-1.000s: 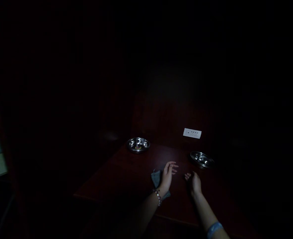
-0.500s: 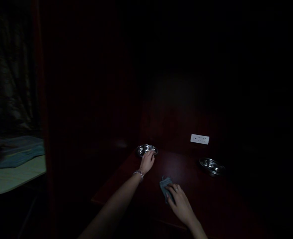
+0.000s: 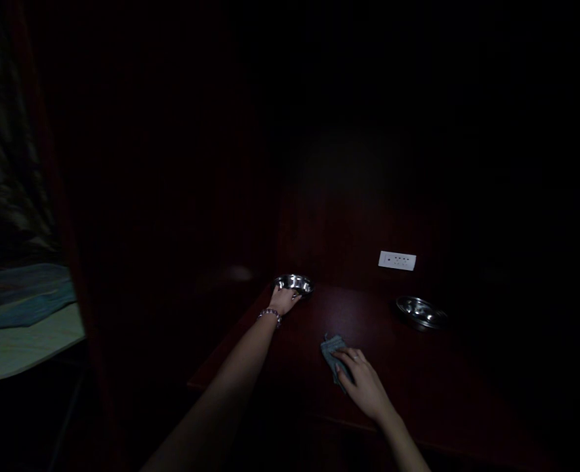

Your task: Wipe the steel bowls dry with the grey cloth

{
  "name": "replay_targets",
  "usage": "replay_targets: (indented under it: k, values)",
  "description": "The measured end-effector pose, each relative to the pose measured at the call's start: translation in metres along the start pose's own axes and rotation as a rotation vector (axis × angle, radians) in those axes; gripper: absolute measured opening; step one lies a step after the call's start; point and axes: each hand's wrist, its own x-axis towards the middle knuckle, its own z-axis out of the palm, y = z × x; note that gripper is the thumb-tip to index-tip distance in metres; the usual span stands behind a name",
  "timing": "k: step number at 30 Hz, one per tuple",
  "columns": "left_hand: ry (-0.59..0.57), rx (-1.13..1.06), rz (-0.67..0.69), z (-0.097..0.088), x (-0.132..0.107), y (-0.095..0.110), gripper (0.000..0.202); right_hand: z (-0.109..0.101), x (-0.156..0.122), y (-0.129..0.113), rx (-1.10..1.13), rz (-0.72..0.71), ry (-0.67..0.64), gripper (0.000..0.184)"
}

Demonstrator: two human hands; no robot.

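A shiny steel bowl (image 3: 306, 286) stands at the back left of the dark red tabletop. My left hand (image 3: 283, 301), with a beaded bracelet at the wrist, is at its near rim, fingers bent over the edge; the fingertips are partly hidden. Nearer to me, a folded grey-blue cloth (image 3: 330, 346) lies on the table. My right hand (image 3: 365, 383), wearing a ring, holds it from the right side, fingers on top and thumb at its near edge.
A second steel bowl (image 3: 420, 313) stands at the right of the tabletop (image 3: 353, 311). Behind it, a white power socket (image 3: 397, 261) is set in the dark back panel. Beyond a side panel at the left, a pale table (image 3: 34, 344) carries a bluish cloth (image 3: 34, 308). The scene is very dark.
My left hand has shifted left along the bowl's near rim, its fingers now bent over it. The right hand and cloth have moved slightly right. The whole view has tilted a little.
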Motion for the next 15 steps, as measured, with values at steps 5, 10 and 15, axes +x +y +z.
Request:
replay_targets:
  k: [5,10,15]
  values:
    - [0.001,0.015,-0.001,-0.012,0.011,-0.004,0.017,0.002,0.001,0.002,-0.012,-0.004,0.013,0.036]
    - [0.058,-0.09,0.091,-0.024,0.017,-0.006,0.019,0.002,0.003,0.005,-0.038,-0.009,0.021,0.036]
    - [0.194,-0.359,0.289,-0.027,0.004,0.021,0.033,0.003,0.004,0.006,-0.05,-0.025,0.043,0.035]
